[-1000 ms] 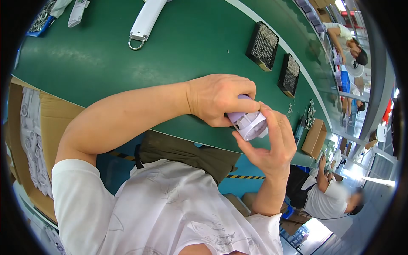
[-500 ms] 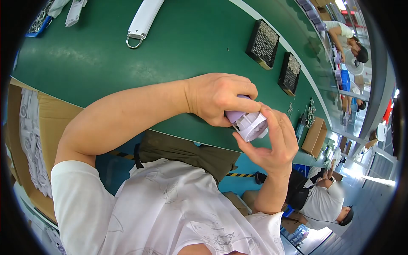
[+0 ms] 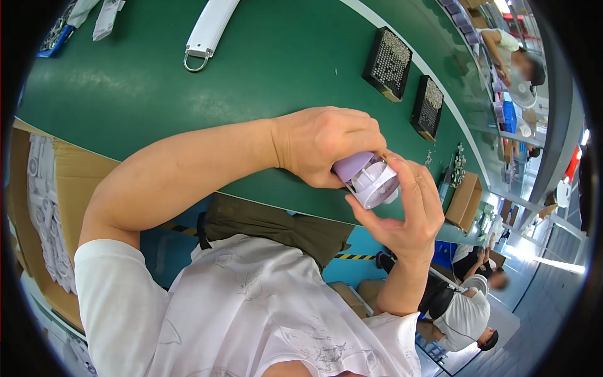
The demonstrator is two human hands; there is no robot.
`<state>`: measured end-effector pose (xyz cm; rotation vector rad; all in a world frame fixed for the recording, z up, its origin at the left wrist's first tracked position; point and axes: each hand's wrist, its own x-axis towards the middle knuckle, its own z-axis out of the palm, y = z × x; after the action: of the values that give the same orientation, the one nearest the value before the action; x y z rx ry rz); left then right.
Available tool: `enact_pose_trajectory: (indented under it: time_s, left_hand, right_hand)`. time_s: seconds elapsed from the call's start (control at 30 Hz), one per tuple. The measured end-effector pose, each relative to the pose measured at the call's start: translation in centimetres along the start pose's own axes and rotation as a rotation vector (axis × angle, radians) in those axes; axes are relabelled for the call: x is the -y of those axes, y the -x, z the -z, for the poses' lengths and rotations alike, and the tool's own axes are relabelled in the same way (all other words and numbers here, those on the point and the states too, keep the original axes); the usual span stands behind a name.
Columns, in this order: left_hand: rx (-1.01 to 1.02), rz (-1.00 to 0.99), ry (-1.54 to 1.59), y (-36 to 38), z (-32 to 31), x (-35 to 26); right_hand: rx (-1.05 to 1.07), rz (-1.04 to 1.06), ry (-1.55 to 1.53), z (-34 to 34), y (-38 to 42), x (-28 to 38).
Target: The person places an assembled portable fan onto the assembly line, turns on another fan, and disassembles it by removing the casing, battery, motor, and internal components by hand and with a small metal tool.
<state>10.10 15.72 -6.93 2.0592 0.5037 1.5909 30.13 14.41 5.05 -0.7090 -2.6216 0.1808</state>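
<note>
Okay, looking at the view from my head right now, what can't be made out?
Head view, all:
Far side of the purple-and-white part: hidden by its near side and both hands, left hand and right hand.
Far end of the white handle-like piece: cut off by the top edge.
Silvery pieces: too small to identify.
Lower white parts in the carton: hidden beneath those above.

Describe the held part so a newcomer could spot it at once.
Start at the green table. By its edge nearest the body, the left hand and right hand hold the part between them. Unlike the black trays beyond, it is rounded, lilac towards the left hand and white towards the right.
</note>
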Motion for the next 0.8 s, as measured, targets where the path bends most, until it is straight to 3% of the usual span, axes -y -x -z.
enact_pose_trajectory:
  time_s: [0.8]
  left_hand:
    - [0.081, 0.006, -0.011, -0.06, 0.26, 0.03]
  right_hand:
    - [0.004, -0.008, -0.037, -0.19, 0.37, -0.07]
